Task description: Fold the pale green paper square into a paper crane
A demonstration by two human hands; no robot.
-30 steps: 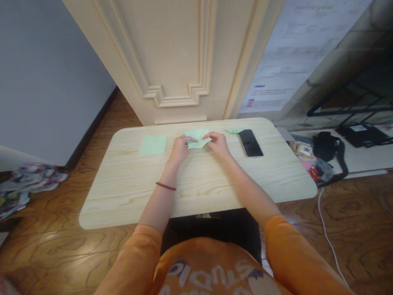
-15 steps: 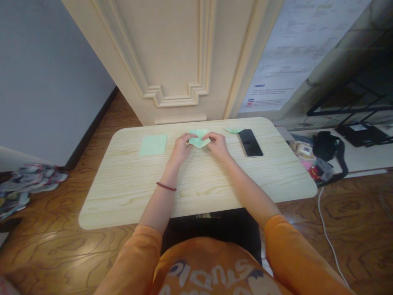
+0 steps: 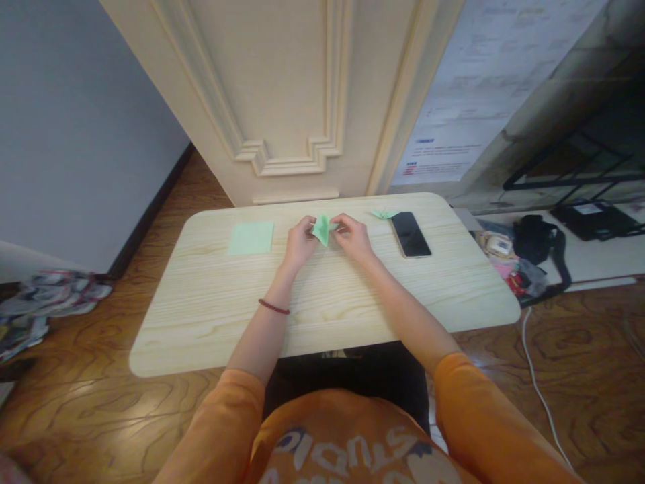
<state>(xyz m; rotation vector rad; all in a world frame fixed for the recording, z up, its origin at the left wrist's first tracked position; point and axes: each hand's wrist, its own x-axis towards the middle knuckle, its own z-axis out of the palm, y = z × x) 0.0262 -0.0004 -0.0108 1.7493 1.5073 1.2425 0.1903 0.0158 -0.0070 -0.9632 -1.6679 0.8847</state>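
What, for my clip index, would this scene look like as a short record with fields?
Left hand: pinches the folded green paper
Right hand: pinches the same paper from its other side
Worn: dark red bracelet around the left forearm
Surface: pale wood-grain table
Left of hands: flat green square, one sheet or several unclear
Right of hands: phone, screen dark; small folded green piece at its far left corner

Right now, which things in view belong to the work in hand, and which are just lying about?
In the work:
- bent green paper, between left hand and right hand
- flat green paper and folded green piece, probably, by their matching colour

Lying about, seemingly:
- phone on the table
- white cable on the floor
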